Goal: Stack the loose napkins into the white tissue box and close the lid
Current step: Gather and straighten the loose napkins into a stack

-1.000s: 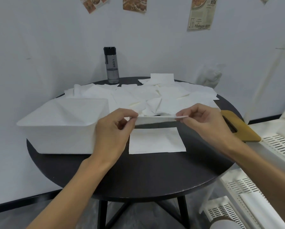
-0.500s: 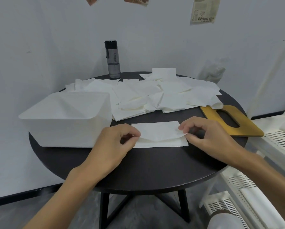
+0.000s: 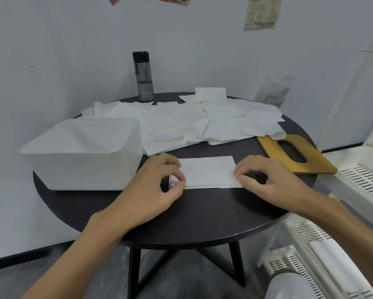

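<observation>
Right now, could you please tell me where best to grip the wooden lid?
The wooden lid lies flat, but its right corner seems to overhang the table edge; pinch there, coming from the right. A napkin overlaps its far end.

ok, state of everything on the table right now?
white tissue box: open, lid off
wooden lid: flat on table, off the box
folded napkin: flat on table, ends pinched
loose napkins: scattered, unstacked
water bottle: upright, capped
left hand: pinches napkin's left end
right hand: pinches its right end

Posters (image 3: 262, 11) cropped at 12 o'clock, napkin (image 3: 207, 174) ends covered by left hand (image 3: 155, 188) and right hand (image 3: 269, 180), rack (image 3: 365, 184) cut at 3 o'clock
</observation>
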